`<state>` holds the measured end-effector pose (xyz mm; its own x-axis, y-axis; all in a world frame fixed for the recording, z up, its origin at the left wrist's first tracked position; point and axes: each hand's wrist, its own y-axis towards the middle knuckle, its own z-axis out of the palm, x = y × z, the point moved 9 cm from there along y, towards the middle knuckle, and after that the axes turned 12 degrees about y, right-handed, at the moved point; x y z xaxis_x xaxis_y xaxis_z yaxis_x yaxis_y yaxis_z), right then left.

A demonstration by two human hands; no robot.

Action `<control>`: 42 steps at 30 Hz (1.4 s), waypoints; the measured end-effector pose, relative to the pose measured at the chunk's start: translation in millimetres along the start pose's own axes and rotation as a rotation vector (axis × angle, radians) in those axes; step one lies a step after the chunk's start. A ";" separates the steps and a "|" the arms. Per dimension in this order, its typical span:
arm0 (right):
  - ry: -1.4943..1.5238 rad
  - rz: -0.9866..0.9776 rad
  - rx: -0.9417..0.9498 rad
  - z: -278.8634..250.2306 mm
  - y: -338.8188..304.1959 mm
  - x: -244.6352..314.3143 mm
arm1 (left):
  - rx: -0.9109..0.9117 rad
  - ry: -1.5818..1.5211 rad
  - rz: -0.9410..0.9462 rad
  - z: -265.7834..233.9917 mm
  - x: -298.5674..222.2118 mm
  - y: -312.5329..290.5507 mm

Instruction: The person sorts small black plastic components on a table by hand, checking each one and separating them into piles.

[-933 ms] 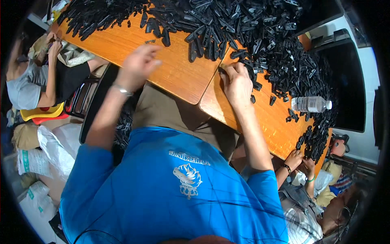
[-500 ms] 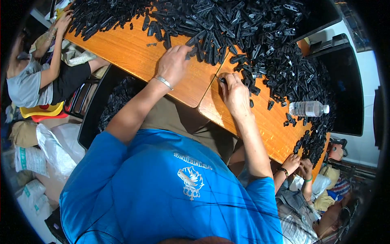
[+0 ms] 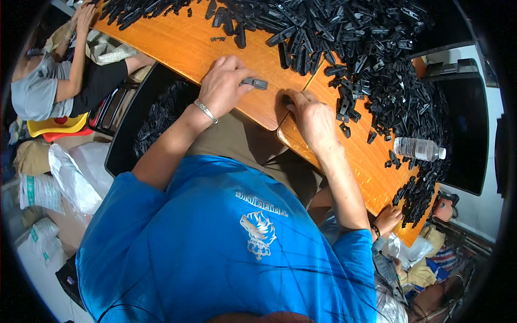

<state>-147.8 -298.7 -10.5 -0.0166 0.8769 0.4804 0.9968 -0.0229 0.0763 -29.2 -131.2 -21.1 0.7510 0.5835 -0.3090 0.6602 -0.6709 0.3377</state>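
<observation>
The wooden worktop point(image 3: 177, 46) is a warm orange-brown, made of two sections that meet at a narrow seam, and bright light leaves glossy patches on its surface. On the right, a large black panel point(image 3: 466, 140) stands in front of a pale wall point(image 3: 474, 212), with a red bag point(image 3: 444, 209) lower down and a striped bag point(image 3: 444, 255) near the bottom corner. On the left, a yellow seat point(image 3: 54, 126) rests above a red seat point(image 3: 62, 135), just beside a dark chair frame point(image 3: 111, 110). Below them, a tan sack point(image 3: 33, 156) and a white plastic sack point(image 3: 81, 175) lie near a pale floor point(image 3: 40, 290); the far edges fade into darkness
</observation>
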 end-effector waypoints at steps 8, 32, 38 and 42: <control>0.335 -0.072 -0.281 8.6 31.5 25.5 | -0.108 -0.138 -0.008 -3.2 17.3 -8.5; 0.225 -0.016 -0.364 -24.9 -2.2 -38.6 | 0.270 -0.080 -0.026 -64.7 93.7 -10.8; -0.084 0.246 -0.484 -77.4 -12.4 -88.8 | 0.122 -0.254 0.042 5.8 -4.1 47.9; -0.214 0.279 -0.358 -59.7 5.3 -110.1 | 0.045 -0.091 0.122 47.3 -40.4 80.2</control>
<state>-145.4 -424.1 -10.8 0.3006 0.8919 0.3380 0.8712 -0.4010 0.2833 -7.1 -230.2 -23.6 0.8201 0.4545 -0.3478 0.5618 -0.7552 0.3377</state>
